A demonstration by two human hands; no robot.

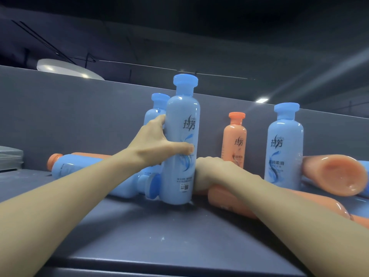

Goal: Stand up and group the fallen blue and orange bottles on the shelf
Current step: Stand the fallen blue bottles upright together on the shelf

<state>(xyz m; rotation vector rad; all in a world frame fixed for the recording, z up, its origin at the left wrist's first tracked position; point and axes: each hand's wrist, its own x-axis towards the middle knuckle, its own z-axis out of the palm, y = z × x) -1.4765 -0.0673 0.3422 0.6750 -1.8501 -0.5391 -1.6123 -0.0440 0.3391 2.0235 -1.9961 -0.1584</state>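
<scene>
On shelf (pixel 139 226) — three upright blue bottles (pixel 180 140)

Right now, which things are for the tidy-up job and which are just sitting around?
For the job:
held blue bottle
lying blue bottles
lying orange bottles
standing orange bottle
shelf

Just there:
grey stack at the left
white round thing behind the back wall

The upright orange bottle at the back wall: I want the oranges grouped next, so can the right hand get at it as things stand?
Probably yes. The right hand lies just in front of the upright orange bottle, with open space between the two standing blue bottles. It would first have to leave the fallen orange bottle.
</scene>
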